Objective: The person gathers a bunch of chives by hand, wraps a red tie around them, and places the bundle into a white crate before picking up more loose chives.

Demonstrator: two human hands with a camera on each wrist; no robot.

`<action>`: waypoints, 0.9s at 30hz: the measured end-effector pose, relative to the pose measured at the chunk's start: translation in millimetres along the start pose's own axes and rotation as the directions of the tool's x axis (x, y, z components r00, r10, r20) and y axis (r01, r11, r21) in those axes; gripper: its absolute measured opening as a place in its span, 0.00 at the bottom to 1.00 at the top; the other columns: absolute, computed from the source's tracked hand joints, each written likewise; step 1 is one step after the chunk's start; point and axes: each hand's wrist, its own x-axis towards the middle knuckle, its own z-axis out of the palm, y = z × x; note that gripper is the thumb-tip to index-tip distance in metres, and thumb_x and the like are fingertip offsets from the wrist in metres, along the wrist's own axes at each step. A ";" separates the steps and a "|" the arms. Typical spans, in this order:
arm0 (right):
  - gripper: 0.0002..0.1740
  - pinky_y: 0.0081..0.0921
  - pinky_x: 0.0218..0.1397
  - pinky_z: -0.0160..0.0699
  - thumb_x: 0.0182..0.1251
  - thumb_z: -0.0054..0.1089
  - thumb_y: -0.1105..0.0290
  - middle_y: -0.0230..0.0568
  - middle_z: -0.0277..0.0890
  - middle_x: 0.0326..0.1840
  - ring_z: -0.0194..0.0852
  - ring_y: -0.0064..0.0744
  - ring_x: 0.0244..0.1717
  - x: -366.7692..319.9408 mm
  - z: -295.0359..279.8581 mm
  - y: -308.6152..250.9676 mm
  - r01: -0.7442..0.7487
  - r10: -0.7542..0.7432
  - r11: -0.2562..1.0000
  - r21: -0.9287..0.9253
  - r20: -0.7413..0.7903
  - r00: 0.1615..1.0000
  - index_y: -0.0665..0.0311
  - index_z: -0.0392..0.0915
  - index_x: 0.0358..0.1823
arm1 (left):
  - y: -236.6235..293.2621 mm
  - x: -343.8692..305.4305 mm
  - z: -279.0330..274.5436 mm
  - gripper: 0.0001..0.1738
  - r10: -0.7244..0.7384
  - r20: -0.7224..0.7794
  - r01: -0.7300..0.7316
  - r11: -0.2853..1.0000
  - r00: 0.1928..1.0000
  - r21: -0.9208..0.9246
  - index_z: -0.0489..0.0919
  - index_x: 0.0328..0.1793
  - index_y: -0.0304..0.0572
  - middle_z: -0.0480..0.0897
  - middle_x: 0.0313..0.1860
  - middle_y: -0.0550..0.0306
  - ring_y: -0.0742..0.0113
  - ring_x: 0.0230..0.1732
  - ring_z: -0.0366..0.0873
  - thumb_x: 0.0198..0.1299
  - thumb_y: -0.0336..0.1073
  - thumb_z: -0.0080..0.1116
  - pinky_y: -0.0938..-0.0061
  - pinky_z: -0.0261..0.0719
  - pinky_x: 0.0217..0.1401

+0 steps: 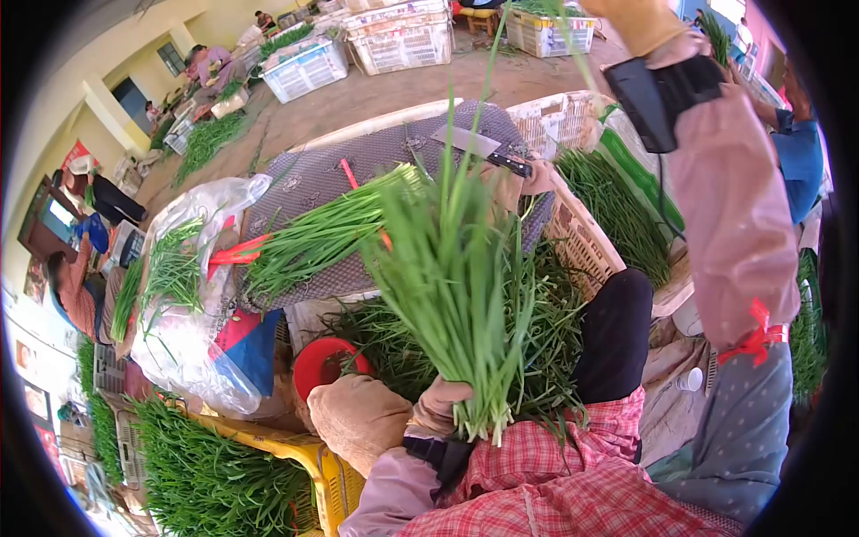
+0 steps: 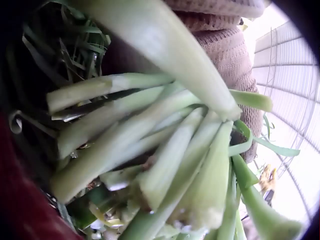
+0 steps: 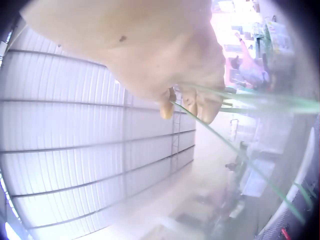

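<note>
A loose bunch of Chinese chives point(image 1: 447, 259) stands fanned upward in front of the lap, its leaves blurred. My gloved left hand point(image 1: 438, 403) grips it low, just above the pale stalk ends. Those ends point(image 2: 165, 135) spread out close up in the left wrist view, with the ribbed glove point(image 2: 230, 60) behind them. High at the upper right, my right hand point(image 1: 635, 27) wears a tan glove. In the right wrist view its curled fingers point(image 3: 202, 105) pinch a few long, thin green leaves point(image 3: 245, 157) that trail away.
A knife point(image 1: 470, 141) lies on the patterned cloth point(image 1: 304, 179), near chives point(image 1: 331, 219) with red ties. Loose greens point(image 1: 555, 313) fill the space below. Around stand a red bowl point(image 1: 313, 362), a yellow crate point(image 1: 335, 479) and a plastic bag point(image 1: 192, 358). People sit farther back.
</note>
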 end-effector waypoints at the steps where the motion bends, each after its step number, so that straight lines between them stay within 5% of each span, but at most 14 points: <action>1: 0.14 0.34 0.47 0.80 0.77 0.48 0.61 0.34 0.74 0.42 0.73 0.29 0.40 -38.0 29.3 -7.7 0.034 -0.034 0.999 -0.015 -0.015 0.999 0.63 0.72 0.53 | -11.6 -5.0 -29.4 0.28 0.004 0.017 -0.003 0.998 1.000 -0.055 0.73 0.63 0.33 0.81 0.52 0.42 0.54 0.47 0.83 0.56 0.30 0.67 0.65 0.85 0.50; 2: 0.14 0.32 0.45 0.79 0.77 0.48 0.62 0.33 0.73 0.40 0.72 0.28 0.39 -34.5 28.3 -14.7 0.066 -0.067 0.997 -0.030 -0.030 0.997 0.64 0.72 0.53 | -12.1 -12.9 -52.0 0.27 -0.068 0.018 0.067 0.998 0.998 0.014 0.72 0.64 0.33 0.80 0.55 0.38 0.55 0.49 0.82 0.60 0.36 0.64 0.62 0.86 0.50; 4: 0.15 0.28 0.40 0.76 0.77 0.47 0.62 0.32 0.71 0.38 0.69 0.25 0.35 -13.5 11.9 -29.7 0.128 -0.131 0.990 -0.058 -0.057 0.990 0.65 0.72 0.53 | 38.8 -29.4 11.1 0.30 -0.141 0.399 0.320 0.844 0.906 -0.429 0.71 0.65 0.34 0.78 0.58 0.37 0.55 0.54 0.80 0.60 0.42 0.65 0.55 0.85 0.52; 6: 0.15 0.23 0.35 0.73 0.77 0.47 0.63 0.30 0.70 0.35 0.66 0.23 0.32 32.6 -23.5 -43.0 0.193 -0.199 0.978 -0.074 -0.076 0.977 0.66 0.72 0.53 | 92.9 -44.6 -25.2 0.26 -0.483 0.318 0.488 0.870 0.816 0.071 0.69 0.67 0.36 0.80 0.52 0.40 0.50 0.46 0.83 0.65 0.39 0.55 0.57 0.85 0.43; 7: 0.15 0.21 0.33 0.71 0.77 0.47 0.63 0.29 0.69 0.34 0.65 0.21 0.30 65.2 -46.5 -48.2 0.226 -0.232 0.971 -0.076 -0.082 0.969 0.67 0.72 0.53 | 94.9 -64.3 -17.3 0.27 -0.074 0.085 0.056 0.978 0.994 0.200 0.69 0.68 0.40 0.80 0.53 0.44 0.54 0.46 0.83 0.63 0.41 0.57 0.57 0.84 0.44; 8: 0.15 0.19 0.31 0.70 0.77 0.46 0.63 0.29 0.68 0.32 0.64 0.20 0.29 104.7 -72.6 -52.1 0.257 -0.263 0.964 -0.074 -0.086 0.961 0.67 0.72 0.53 | 93.5 -83.6 -7.7 0.29 0.399 -0.073 -0.336 0.847 0.914 0.412 0.69 0.68 0.44 0.80 0.53 0.49 0.57 0.45 0.82 0.62 0.42 0.59 0.57 0.82 0.45; 10: 0.15 0.14 0.26 0.67 0.77 0.46 0.64 0.27 0.67 0.30 0.61 0.17 0.26 203.7 -133.8 -56.8 0.320 -0.326 0.945 -0.072 -0.094 0.941 0.69 0.72 0.53 | 102.2 -76.9 1.7 0.30 0.667 0.036 -0.661 0.744 0.745 -0.095 0.71 0.64 0.47 0.79 0.51 0.58 0.64 0.45 0.79 0.57 0.46 0.64 0.61 0.78 0.50; 12: 0.21 0.15 0.27 0.65 0.80 0.38 0.62 0.25 0.60 0.26 0.55 0.19 0.25 150.5 -93.7 -23.8 0.259 -0.263 0.962 -0.088 -0.031 0.964 0.76 0.68 0.57 | 131.9 -88.8 18.6 0.26 0.647 0.172 -0.647 0.760 0.743 -0.064 0.72 0.58 0.46 0.75 0.46 0.64 0.66 0.41 0.74 0.55 0.45 0.63 0.65 0.75 0.51; 15: 0.14 0.30 0.28 0.70 0.75 0.47 0.59 0.37 0.74 0.26 0.71 0.33 0.23 72.8 -58.9 60.5 0.118 -0.013 0.836 -0.536 0.195 0.981 0.59 0.78 0.39 | 151.4 -113.8 21.4 0.24 0.766 0.040 -0.762 0.629 0.641 0.157 0.73 0.55 0.46 0.75 0.47 0.62 0.64 0.43 0.74 0.56 0.48 0.64 0.63 0.75 0.51; 16: 0.12 0.37 0.28 0.73 0.74 0.48 0.62 0.42 0.76 0.26 0.76 0.43 0.25 47.4 -51.5 110.1 0.482 -0.336 0.650 -0.587 0.347 0.876 0.60 0.77 0.38 | 153.6 -120.7 17.3 0.29 0.766 0.011 -0.764 0.640 0.643 0.076 0.73 0.57 0.42 0.76 0.50 0.58 0.61 0.48 0.75 0.55 0.50 0.65 0.62 0.77 0.55; 17: 0.08 0.41 0.30 0.76 0.69 0.51 0.66 0.43 0.80 0.28 0.80 0.48 0.30 12.0 -58.4 176.0 0.503 -0.128 0.500 -0.705 0.514 0.848 0.60 0.77 0.36 | 153.4 -127.4 21.8 0.33 0.784 -0.133 -0.748 0.620 0.607 0.238 0.72 0.60 0.38 0.78 0.49 0.52 0.56 0.51 0.77 0.52 0.50 0.66 0.58 0.79 0.57; 19: 0.07 0.39 0.34 0.82 0.55 0.56 0.71 0.44 0.83 0.33 0.84 0.44 0.37 -43.8 -55.4 224.6 0.555 0.568 0.271 -0.786 0.596 0.568 0.59 0.78 0.36 | 160.1 -129.3 21.4 0.35 0.767 -0.156 -0.759 0.640 0.623 0.118 0.73 0.61 0.36 0.81 0.45 0.47 0.51 0.49 0.79 0.50 0.48 0.68 0.54 0.81 0.56; 22: 0.15 0.43 0.44 0.82 0.60 0.59 0.62 0.45 0.84 0.41 0.84 0.48 0.42 -91.7 -66.6 272.5 0.522 0.779 0.207 -0.828 0.462 0.424 0.59 0.79 0.47 | 161.0 -122.4 36.2 0.29 0.728 -0.005 -0.723 0.682 0.686 0.113 0.68 0.62 0.45 0.72 0.46 0.66 0.69 0.41 0.70 0.58 0.46 0.63 0.68 0.69 0.50; 27: 0.37 0.43 0.53 0.78 0.51 0.69 0.53 0.51 0.81 0.49 0.80 0.50 0.50 -20.8 -47.1 149.6 0.423 0.741 0.353 -0.835 0.525 0.419 0.61 0.72 0.63 | 142.2 -101.5 10.7 0.36 0.635 -0.074 -0.630 0.772 0.769 0.085 0.71 0.59 0.31 0.81 0.44 0.48 0.55 0.48 0.78 0.51 0.49 0.67 0.60 0.77 0.55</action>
